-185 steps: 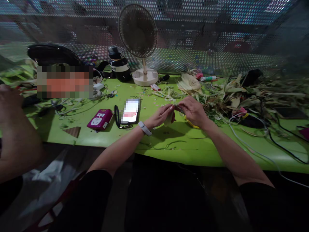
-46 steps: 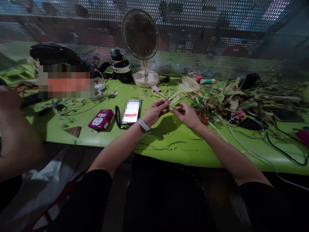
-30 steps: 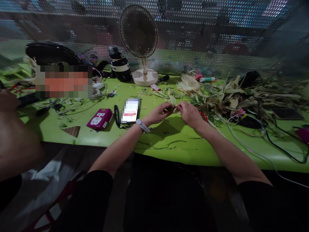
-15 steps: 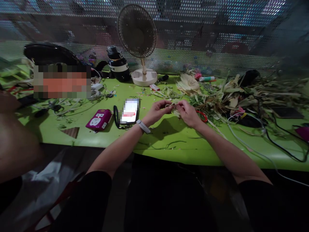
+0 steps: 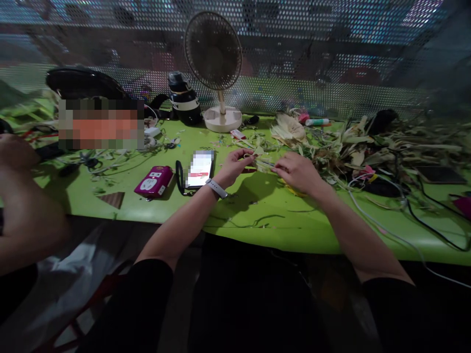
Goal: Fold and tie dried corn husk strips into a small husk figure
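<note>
My left hand (image 5: 235,167), with a pale band on the wrist, pinches a small pale green plant piece (image 5: 263,165) over the green table (image 5: 243,206). To its right, my right hand (image 5: 294,170) has its fingers pressed together at the other end of that piece, by a thin stem. The hands are a short way apart. Something yellow lies under my right hand, mostly hidden. Behind the hands are leaf scraps and a pale dried husk (image 5: 289,128).
Left of my hands lie a lit phone (image 5: 200,169) and a purple power socket (image 5: 153,182). Behind stand a fan (image 5: 222,120) and a black bottle (image 5: 185,105). Dried plants (image 5: 353,147) and cables fill the right. Another person's arm (image 5: 27,211) rests at far left.
My hands have moved apart, with my right hand shifted right, so more of the plant piece shows between them. The view has shifted slightly. The red ring-shaped handle is no longer visible.
</note>
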Motion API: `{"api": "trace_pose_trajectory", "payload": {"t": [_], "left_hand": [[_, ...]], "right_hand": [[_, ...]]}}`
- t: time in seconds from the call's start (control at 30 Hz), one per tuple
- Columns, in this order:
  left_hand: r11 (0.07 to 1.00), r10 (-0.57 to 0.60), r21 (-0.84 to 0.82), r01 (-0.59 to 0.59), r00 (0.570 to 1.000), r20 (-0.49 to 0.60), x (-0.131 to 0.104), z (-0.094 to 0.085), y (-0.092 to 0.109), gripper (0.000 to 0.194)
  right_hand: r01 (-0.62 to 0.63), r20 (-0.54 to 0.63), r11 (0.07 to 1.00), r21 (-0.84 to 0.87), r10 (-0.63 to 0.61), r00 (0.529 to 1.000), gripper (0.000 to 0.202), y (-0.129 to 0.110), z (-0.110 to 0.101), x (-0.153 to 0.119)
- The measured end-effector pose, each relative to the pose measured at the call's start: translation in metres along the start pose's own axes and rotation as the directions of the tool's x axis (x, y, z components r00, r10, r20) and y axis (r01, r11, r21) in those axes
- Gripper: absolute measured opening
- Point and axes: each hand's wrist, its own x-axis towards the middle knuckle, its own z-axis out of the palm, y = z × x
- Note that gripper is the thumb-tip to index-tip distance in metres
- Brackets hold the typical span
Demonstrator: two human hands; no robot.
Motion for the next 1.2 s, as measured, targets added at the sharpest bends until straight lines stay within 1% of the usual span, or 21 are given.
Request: {"api": "trace_pose_trajectory", "payload": {"t": [0.03,0.07,0.13,0.17,0.23,0.27,0.3,0.37,0.4,0.47,0.6,0.7,0.77,0.9,1.03,1.1,1.2], "left_hand": [[1.0,-0.007,0.021,0.007,1.0,0.01,-0.001,0.001,0.0,0.024],[0.999,-0.014,0.048,0.012,0.999,0.042,-0.002,0.002,0.0,0.024],[0.994,-0.03,0.107,0.011,0.984,0.175,-0.006,0.004,0.0,0.025],[0.991,-0.037,0.133,0.002,0.965,0.26,-0.009,0.005,0.001,0.026],[0.988,-0.046,0.155,-0.02,0.911,0.41,-0.013,0.008,0.002,0.027],[0.987,-0.037,0.158,-0.039,0.891,0.453,-0.015,0.009,0.003,0.026],[0.986,-0.018,0.154,-0.062,0.883,0.469,-0.016,0.01,0.004,0.026],[0.985,0.025,0.141,-0.098,0.895,0.445,-0.017,0.011,0.005,0.027],[0.986,0.038,0.131,-0.102,0.906,0.421,-0.016,0.012,0.005,0.028],[0.992,0.031,0.101,-0.074,0.928,0.372,-0.014,0.012,0.004,0.028],[0.998,-0.058,-0.014,0.064,0.961,0.272,-0.012,0.014,-0.001,0.026],[0.979,-0.13,-0.119,0.163,0.96,0.249,-0.014,0.015,-0.002,0.024],[0.968,-0.16,-0.15,0.202,0.955,0.252,-0.016,0.017,-0.001,0.024],[0.97,-0.164,-0.139,0.201,0.957,0.238,-0.021,0.023,-0.001,0.023],[0.973,-0.135,-0.167,0.16,0.979,0.152,-0.022,0.03,-0.002,0.017],[0.969,-0.137,-0.187,0.159,0.983,0.124,-0.021,0.031,-0.002,0.018],[0.96,-0.154,-0.216,0.18,0.979,0.131,-0.02,0.031,0.0,0.018]], "right_hand": [[0.036,-0.045,0.998,-0.042,-0.038,0.998,0.025,-0.003,0.001,0.0],[0.059,-0.107,0.996,-0.064,-0.065,0.992,0.025,-0.006,0.002,0.0],[0.062,-0.23,0.997,-0.044,-0.071,0.971,0.028,-0.01,0.006,0.001],[0.044,-0.269,0.999,-0.009,-0.045,0.962,0.03,-0.012,0.009,0.001],[-0.032,-0.287,0.997,0.075,0.052,0.957,0.037,-0.015,0.018,0.0],[-0.093,-0.278,0.99,0.11,0.12,0.953,0.041,-0.016,0.022,0.0],[-0.159,-0.268,0.977,0.139,0.192,0.944,0.044,-0.017,0.026,-0.001],[-0.265,-0.26,0.945,0.194,0.31,0.915,0.049,-0.018,0.032,-0.003],[-0.294,-0.262,0.929,0.223,0.348,0.9,0.051,-0.018,0.033,-0.003],[-0.309,-0.277,0.909,0.282,0.385,0.88,0.053,-0.02,0.032,-0.003],[-0.3,-0.283,0.885,0.356,0.408,0.868,0.053,-0.023,0.029,-0.002],[-0.297,-0.272,0.878,0.375,0.411,0.87,0.055,-0.025,0.03,-0.002],[-0.285,-0.273,0.882,0.376,0.399,0.875,0.057,-0.026,0.031,-0.002],[-0.285,-0.267,0.883,0.374,0.396,0.878,0.056,-0.026,0.033,-0.003],[-0.301,-0.272,0.871,0.388,0.42,0.866,0.055,-0.026,0.032,-0.003],[-0.296,-0.281,0.87,0.394,0.42,0.863,0.056,-0.026,0.032,-0.003],[-0.285,-0.302,0.866,0.411,0.424,0.854,0.055,-0.025,0.032,-0.002]]}}
